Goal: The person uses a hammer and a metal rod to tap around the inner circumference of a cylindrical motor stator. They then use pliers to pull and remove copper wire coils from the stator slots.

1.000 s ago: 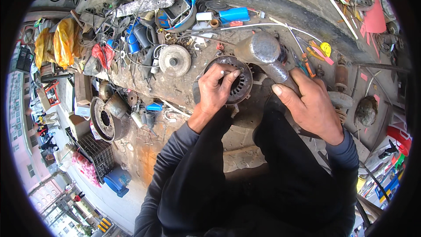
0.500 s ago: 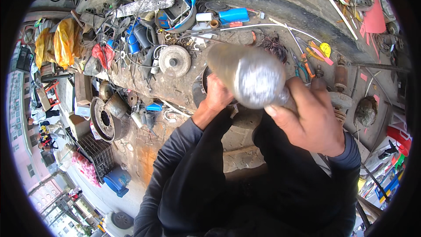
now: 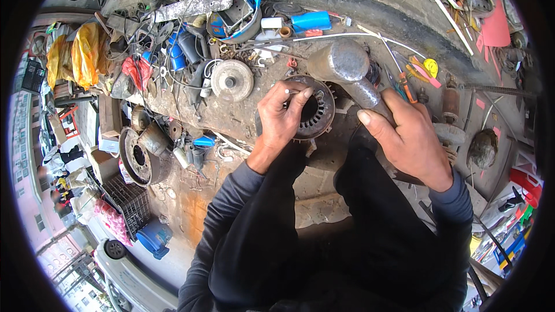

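My right hand [image 3: 407, 138] grips a heavy metal hammer [image 3: 341, 62] by its handle. The worn, shiny striking face is turned up and the head is raised over the bench. Below it and to the left, my left hand [image 3: 282, 117] pinches a thin metal rod [image 3: 287, 91] between thumb and fingers; only its bright end shows. That hand is over the left side of a round metal motor stator [image 3: 327, 108] with slots around its inner ring. Where the rod's lower end touches is hidden by my fingers.
A round grey metal disc [image 3: 231, 81] lies left of the stator. Pliers [image 3: 398, 85] and an orange-handled tool [image 3: 408, 88] lie beyond my right hand. Left are a rusty drum-shaped part [image 3: 134, 159] and a black crate [image 3: 128, 205]; scrap and a blue cylinder [image 3: 311, 21] lie behind.
The hammer head has moved back and up in the picture, away from my left hand, uncovering the stator and the rod in my left fingers. A white vehicle has come into view lower left.
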A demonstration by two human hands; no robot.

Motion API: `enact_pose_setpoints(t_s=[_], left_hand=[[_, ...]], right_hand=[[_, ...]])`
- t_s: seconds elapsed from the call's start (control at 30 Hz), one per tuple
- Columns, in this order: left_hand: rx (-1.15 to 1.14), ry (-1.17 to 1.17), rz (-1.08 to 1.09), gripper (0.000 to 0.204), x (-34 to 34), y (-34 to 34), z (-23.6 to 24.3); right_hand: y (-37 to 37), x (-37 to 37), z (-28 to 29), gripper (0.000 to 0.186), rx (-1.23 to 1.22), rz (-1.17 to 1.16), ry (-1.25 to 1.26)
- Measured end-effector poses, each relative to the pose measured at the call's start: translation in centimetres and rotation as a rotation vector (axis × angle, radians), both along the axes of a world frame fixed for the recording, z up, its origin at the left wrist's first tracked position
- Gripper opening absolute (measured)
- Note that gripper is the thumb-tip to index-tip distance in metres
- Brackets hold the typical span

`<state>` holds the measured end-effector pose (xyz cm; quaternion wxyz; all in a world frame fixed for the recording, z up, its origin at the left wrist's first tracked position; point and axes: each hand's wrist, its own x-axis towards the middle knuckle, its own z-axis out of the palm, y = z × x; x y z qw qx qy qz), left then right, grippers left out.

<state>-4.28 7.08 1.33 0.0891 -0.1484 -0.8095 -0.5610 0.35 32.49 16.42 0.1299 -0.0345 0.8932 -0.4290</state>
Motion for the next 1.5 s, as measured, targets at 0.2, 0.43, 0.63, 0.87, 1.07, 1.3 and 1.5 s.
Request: enact_pose_setpoints(t_s=[0.2, 0.43, 0.63, 0.87, 1.07, 1.3, 1.5], left_hand=[[0.000, -0.030, -0.001, 0.010, -0.1, 0.7, -0.4], [0.108, -0.064, 0.008, 0.012, 0.5, 1.3, -2.4], [0.083, -0.221, -0.101, 0.029, 0.2, 1.1, -3.7], [-0.069, 0.099, -0.041, 0.015, 0.3, 0.9, -0.7], [0.006, 0.016, 0.050, 0.011, -0.5, 0.0, 0.1], [-0.032, -0.013, 0.064, 0.013, -0.3, 0.2, -0.3], [-0.018, 0.058, 0.029, 0.013, -0.4, 0.3, -0.7]], right_hand=[[-0.4, -0.3, 0.0, 0.033, 0.007, 0.031, 0.108], [-0.5, 0.1, 2.1, 0.032, -0.047, 0.070, 0.198], [-1.8, -0.4, 1.6, 0.034, 0.170, 0.203, 0.242], [-0.7, -0.4, -0.2, 0.033, 0.166, 0.091, 0.033], [-0.7, -0.4, -0.6, 0.032, 0.022, 0.055, 0.199], [-1.0, -0.6, -0.5, 0.031, -0.035, 0.036, 0.140], [-1.1, -0.9, 0.2, 0.031, -0.052, 0.039, 0.127]])
